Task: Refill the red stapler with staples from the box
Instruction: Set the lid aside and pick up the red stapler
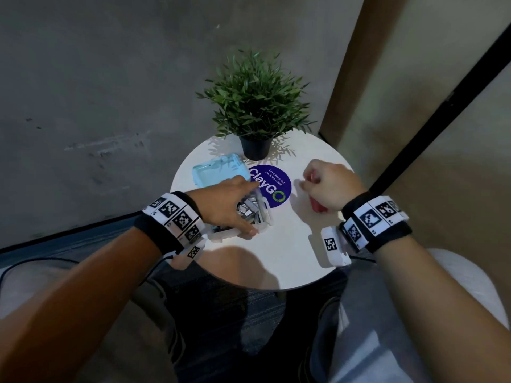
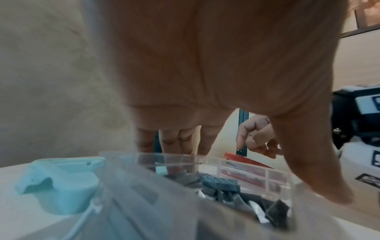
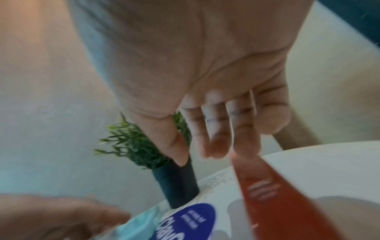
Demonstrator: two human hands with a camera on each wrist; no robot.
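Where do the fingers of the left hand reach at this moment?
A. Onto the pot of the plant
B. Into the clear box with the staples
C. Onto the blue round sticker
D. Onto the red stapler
B: in the left wrist view the left hand has its fingers down inside the clear box, touching the grey staples.

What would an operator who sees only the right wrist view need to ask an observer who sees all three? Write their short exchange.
Operator: I see only the edge of the left hand. Where is it?
Observer: It is over the clear box, with its fingers reaching down inside.
Operator: Is there anything in the box?
Observer: Yes, a loose pile of staples. Whether the fingers hold any cannot be seen.
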